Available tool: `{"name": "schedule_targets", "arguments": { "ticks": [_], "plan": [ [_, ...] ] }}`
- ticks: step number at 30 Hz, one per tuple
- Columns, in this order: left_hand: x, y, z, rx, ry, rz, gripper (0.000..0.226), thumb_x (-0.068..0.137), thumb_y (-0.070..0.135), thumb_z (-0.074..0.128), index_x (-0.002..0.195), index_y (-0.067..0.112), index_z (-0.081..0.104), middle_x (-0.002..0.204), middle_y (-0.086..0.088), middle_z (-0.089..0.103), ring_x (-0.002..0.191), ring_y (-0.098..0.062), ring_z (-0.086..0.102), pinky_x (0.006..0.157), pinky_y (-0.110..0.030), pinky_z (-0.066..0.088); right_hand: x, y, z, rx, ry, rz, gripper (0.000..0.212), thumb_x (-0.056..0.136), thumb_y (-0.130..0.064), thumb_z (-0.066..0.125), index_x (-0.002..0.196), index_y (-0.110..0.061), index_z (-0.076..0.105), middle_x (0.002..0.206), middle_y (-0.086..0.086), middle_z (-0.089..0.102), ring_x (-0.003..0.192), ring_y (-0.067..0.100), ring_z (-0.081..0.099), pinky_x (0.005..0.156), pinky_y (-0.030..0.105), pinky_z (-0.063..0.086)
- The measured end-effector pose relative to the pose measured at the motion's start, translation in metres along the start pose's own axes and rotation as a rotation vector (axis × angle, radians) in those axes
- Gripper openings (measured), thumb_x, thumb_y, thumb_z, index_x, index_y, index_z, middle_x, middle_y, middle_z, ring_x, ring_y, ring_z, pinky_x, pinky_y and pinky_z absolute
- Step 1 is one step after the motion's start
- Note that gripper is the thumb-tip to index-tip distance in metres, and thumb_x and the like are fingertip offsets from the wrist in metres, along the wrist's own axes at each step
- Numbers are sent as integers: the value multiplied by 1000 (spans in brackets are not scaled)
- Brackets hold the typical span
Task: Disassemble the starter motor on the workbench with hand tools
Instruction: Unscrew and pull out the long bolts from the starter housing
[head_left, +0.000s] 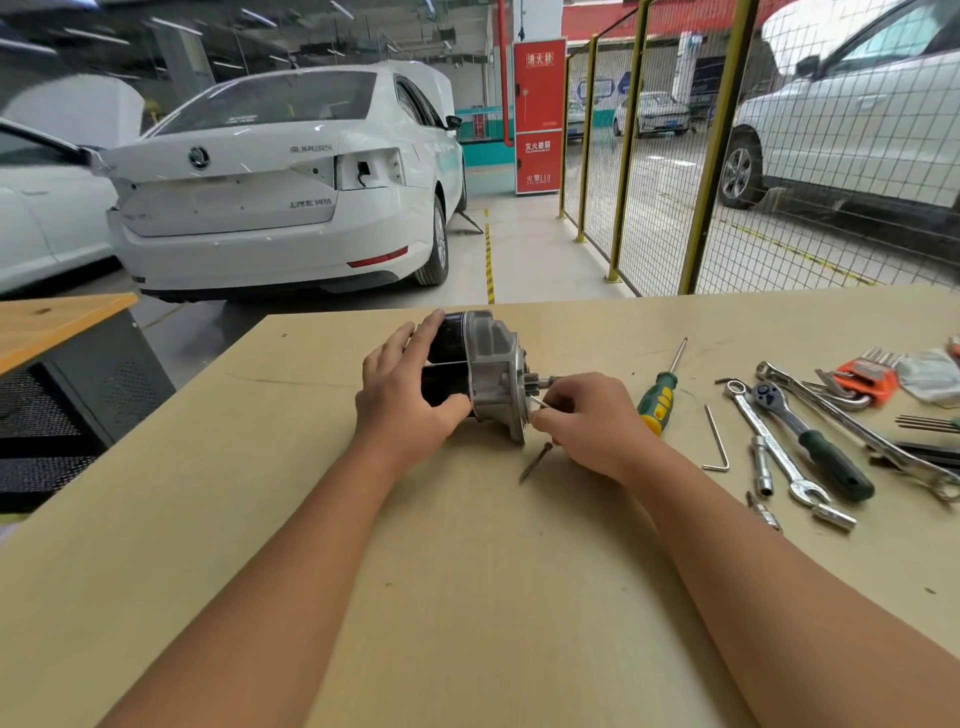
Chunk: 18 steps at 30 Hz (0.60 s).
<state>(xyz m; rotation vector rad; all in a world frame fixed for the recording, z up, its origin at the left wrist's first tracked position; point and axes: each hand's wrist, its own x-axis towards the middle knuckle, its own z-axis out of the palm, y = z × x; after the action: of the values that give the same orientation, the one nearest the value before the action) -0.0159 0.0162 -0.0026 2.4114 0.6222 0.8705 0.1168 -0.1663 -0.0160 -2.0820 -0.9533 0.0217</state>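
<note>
Lying at six o'clock of my right hand (587, 421), a loose bolt (535, 461) rested on the surface (467, 597). That hand's fingers (545, 413) pinched a thin metal key (540, 402) against the starter motor (483, 371) at mid-surface, flange facing three o'clock. My left hand (408, 382) curled round its black body. At three o'clock lay a screwdriver (661, 397), then a ratchet (810, 439).

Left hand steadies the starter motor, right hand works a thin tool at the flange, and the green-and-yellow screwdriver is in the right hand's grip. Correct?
Not quite. In the head view the screwdriver lies on the workbench, beside the right hand, which pinches only the thin tool. The left hand does steady the starter motor.
</note>
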Motion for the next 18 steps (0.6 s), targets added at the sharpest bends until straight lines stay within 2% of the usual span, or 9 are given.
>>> {"name": "schedule_targets", "arguments": {
  "ticks": [3,5,8,10,12,15,18],
  "plan": [
    [0,-1,-1,30,-7,13,98,67,47,61,158,50,25,162,7,34,144,-26,29,114,-52,39,0,0,0,54,28,-8,18,80,-29,69,64,-22,67,62,-2,64,68,21,62,60,33,49],
    [1,-3,-2,77,-19,24,103,64,51,63,157,54,20,162,8,32,144,-26,29,113,-51,40,-1,0,0,69,32,-28,16,78,-31,73,68,-20,68,63,-1,62,64,19,58,58,33,46],
    [2,-6,-1,176,-28,39,113,58,56,66,155,60,9,164,7,27,145,-27,28,107,-51,42,-1,0,0,82,98,-55,13,74,-32,78,77,-24,69,65,-8,59,61,6,50,53,22,40],
    [2,-6,0,241,-15,50,118,56,55,71,154,61,4,165,4,24,147,-28,27,106,-53,42,-1,-1,-2,127,167,-78,15,71,-31,79,79,-28,68,70,-10,62,66,3,54,54,11,38],
    [2,-7,2,288,2,56,124,58,54,80,154,62,2,167,1,21,148,-30,26,106,-57,41,-1,-3,-3,170,204,-131,22,67,-33,82,81,-31,66,78,-12,63,76,1,56,59,8,38],
    [1,-5,4,336,28,77,128,58,61,87,153,63,1,168,-2,18,149,-31,25,105,-58,39,-3,-3,-3,153,135,-205,31,63,-43,86,82,-36,64,83,-13,63,81,1,57,64,9,39],
    [-1,0,5,397,68,120,130,55,68,87,155,59,4,169,-4,15,150,-31,21,108,-57,36,-4,-6,-3,104,-33,-245,33,60,-49,87,71,-28,64,69,-7,63,64,6,54,55,20,41]
  ]
}}
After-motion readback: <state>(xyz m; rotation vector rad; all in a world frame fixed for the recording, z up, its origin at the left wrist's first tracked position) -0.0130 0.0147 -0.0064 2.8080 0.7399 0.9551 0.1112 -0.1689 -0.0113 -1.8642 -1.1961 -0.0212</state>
